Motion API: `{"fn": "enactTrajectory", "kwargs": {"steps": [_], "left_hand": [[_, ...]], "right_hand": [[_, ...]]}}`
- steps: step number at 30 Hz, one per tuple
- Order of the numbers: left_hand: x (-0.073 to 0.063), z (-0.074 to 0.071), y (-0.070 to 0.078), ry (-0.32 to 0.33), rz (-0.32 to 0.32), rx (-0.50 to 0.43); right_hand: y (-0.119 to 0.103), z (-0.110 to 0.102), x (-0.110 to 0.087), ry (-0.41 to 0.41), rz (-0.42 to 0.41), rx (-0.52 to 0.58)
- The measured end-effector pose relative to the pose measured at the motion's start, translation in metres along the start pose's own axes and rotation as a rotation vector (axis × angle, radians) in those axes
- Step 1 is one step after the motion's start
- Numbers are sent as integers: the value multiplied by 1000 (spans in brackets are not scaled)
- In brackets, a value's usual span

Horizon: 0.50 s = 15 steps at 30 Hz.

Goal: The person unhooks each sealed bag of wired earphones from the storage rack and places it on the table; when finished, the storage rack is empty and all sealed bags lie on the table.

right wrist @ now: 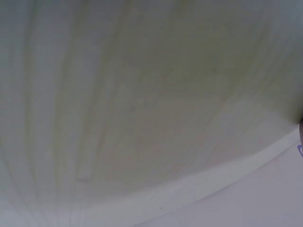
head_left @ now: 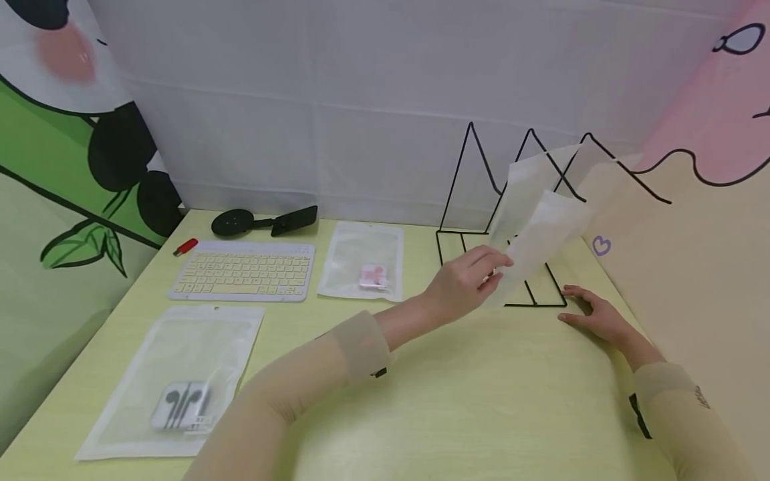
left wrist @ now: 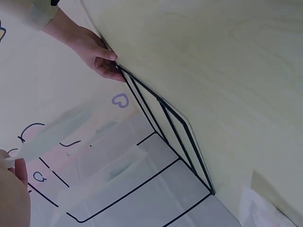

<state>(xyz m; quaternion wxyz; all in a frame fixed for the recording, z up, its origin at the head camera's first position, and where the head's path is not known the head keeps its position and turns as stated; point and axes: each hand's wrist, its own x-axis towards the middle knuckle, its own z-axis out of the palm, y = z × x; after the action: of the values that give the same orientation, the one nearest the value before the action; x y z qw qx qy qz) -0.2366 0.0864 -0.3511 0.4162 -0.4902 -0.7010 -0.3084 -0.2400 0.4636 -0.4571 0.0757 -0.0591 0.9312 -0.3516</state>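
Cataloguing: one translucent pouch, pinched in the left hand, beside the black wire rack; right hand, fingers parted, at its corner. We judge limpness could make the pouch buckle on the wires.

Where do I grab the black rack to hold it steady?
Probably pinch the rack at the near right corner of its base, coming from the right, like the right hand. Its thin bars meet low there, while the left hand holds a bag by the tall peaks.
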Motion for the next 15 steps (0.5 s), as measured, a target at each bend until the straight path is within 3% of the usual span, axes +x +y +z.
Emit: {"fn": "enactTrajectory", "kwargs": {"steps": [6, 15], "left_hand": [[-7, -10, 7, -18, -6, -59], [-16, -29, 14, -44, -110, -211]], "right_hand": [[-1, 0, -1, 9, -10, -9], [-3, 0, -1, 1, -22, -10]]}}
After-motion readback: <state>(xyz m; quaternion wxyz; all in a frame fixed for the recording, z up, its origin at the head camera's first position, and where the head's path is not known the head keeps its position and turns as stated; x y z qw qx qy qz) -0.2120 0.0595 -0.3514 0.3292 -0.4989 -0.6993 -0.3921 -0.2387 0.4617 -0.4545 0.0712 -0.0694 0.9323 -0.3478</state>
